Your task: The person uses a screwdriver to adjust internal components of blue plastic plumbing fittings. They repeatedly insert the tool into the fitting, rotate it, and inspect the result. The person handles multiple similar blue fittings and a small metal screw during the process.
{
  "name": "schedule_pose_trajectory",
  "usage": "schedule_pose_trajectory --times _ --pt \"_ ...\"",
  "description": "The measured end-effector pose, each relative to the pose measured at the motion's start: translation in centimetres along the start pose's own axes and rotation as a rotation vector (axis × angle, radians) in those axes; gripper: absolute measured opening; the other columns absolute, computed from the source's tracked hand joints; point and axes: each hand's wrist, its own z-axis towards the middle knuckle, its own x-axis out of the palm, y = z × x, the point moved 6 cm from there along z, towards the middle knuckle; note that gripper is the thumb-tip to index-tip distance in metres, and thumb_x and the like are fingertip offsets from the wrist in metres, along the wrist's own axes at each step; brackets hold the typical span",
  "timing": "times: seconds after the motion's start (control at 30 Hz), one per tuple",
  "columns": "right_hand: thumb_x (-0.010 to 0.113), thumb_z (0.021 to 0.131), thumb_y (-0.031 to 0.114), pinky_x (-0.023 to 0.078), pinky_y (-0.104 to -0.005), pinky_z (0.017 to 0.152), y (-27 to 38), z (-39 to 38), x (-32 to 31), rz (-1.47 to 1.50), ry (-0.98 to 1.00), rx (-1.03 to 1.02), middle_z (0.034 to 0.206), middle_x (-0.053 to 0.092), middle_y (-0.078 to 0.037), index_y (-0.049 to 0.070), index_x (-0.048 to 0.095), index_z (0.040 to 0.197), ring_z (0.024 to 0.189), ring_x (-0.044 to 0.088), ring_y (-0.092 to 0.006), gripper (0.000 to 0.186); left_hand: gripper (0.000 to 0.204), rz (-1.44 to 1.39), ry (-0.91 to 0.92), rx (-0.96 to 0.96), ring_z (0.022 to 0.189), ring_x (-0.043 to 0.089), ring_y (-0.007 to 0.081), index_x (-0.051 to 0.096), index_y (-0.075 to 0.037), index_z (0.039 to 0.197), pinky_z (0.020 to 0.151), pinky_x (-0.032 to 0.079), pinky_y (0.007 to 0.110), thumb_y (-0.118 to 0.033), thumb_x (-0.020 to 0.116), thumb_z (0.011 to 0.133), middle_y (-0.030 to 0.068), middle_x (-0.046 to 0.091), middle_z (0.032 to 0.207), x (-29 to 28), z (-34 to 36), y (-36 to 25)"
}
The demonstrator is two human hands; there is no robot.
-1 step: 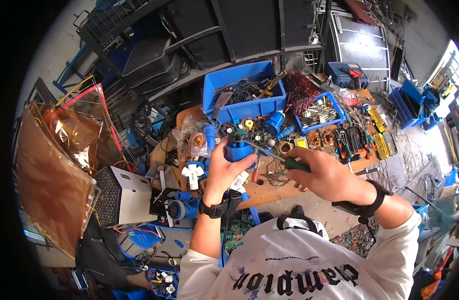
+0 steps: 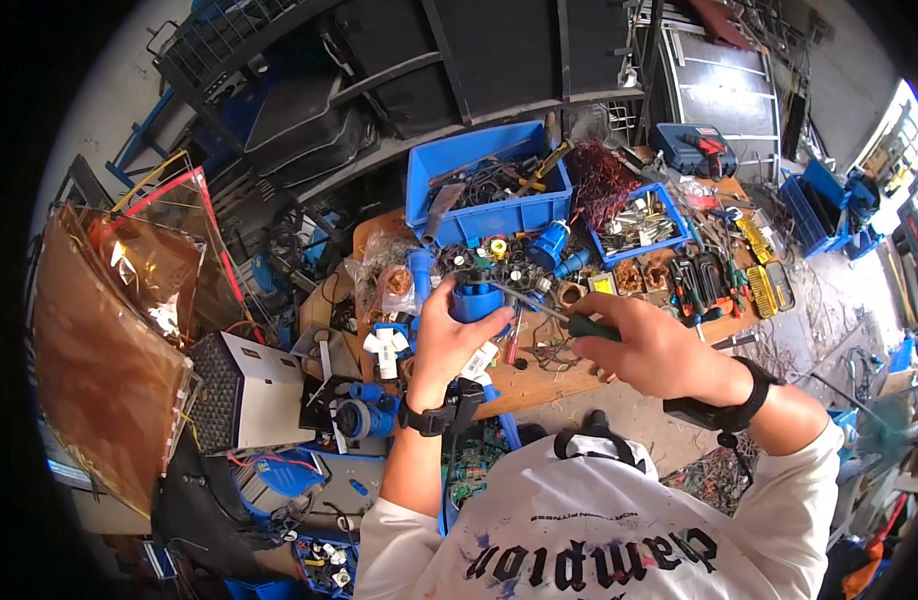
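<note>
Head view, item in hand: my left hand [image 2: 449, 335], fingers closed round a blue plastic plug [image 2: 476, 300], held upright above the desk [image 2: 539, 385] just left of centre. My right hand [image 2: 654, 350], at 3 o'clock from the plug, has its fingers closed on a green-handled screwdriver [image 2: 571, 322]; the shaft runs toward 10 o'clock and the tip meets the plug's top. Step, as I judge it: working a screw on the plug. Next move calls for a steady left grip and the tip seated square; a slip would go toward my left fingers.

Surroundings: big blue bin [image 2: 489, 185] of cables at 12 o'clock; small blue tray [image 2: 644, 225] of metal parts at 1 o'clock; loose wires and parts crowd the desk under my hands; white box [image 2: 254, 390] at 9 o'clock.
</note>
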Motion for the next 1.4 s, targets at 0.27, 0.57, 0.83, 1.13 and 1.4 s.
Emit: schedule_pose_trajectory --times 0.27,0.57,0.83,1.13,1.4 --pt "0.058 0.089 0.015 0.049 -0.0462 0.069 0.8 0.8 0.5 -0.207 -0.003 -0.036 0.075 0.063 -0.027 -0.007 0.057 0.108 0.077 0.063 -0.0429 0.029 0.046 0.021 -0.076 0.000 0.078 0.064 0.0118 0.059 -0.003 0.109 0.071 0.054 0.026 -0.012 0.083 0.071 0.0045 0.067 0.092 -0.4 0.1 1.1" --pt "0.060 0.090 0.018 0.050 -0.0395 0.066 -0.5 1.5 1.1 -0.341 0.009 -0.090 0.081 0.066 -0.020 -0.002 0.055 0.114 0.077 0.068 -0.0292 0.031 0.048 0.098 -0.072 0.052 0.077 0.063 0.0113 0.059 -0.003 0.107 0.071 0.053 0.027 -0.013 0.085 0.068 0.0043 0.067 0.090 0.0 -0.4 1.8" --pt "0.058 0.085 0.018 0.049 -0.0443 0.075 -0.1 2.4 0.8 -0.168 0.116 -0.097 0.084 0.066 -0.023 -0.001 0.062 0.099 0.085 0.065 -0.0393 0.023 0.041 -0.054 -0.050 -0.018 0.078 0.064 0.0106 0.058 -0.003 0.108 0.068 0.054 0.026 -0.011 0.081 0.075 0.0040 0.066 0.092 -0.2 -0.5 1.6" --pt "0.060 0.090 0.022 0.049 -0.0442 0.074 0.4 1.2 0.6 -0.199 0.097 -0.076 0.085 0.067 -0.023 -0.002 0.061 0.108 0.084 0.065 -0.0391 0.030 0.049 -0.413 0.181 -0.215 0.090 0.065 0.0170 0.054 0.000 0.115 0.080 0.058 0.034 -0.008 0.081 0.075 0.0079 0.065 0.101 -1.1 -1.5 2.4" --pt "0.059 0.090 0.017 0.049 -0.0464 0.067 0.6 -0.3 0.9 -0.237 0.044 -0.173 0.076 0.064 -0.025 -0.003 0.058 0.109 0.074 0.065 -0.0412 0.027 0.045 -0.408 0.204 -0.271 0.086 0.066 0.0172 0.055 -0.001 0.114 0.073 0.059 0.032 -0.003 0.078 0.075 0.0065 0.065 0.098 -0.2 -1.9 1.5"
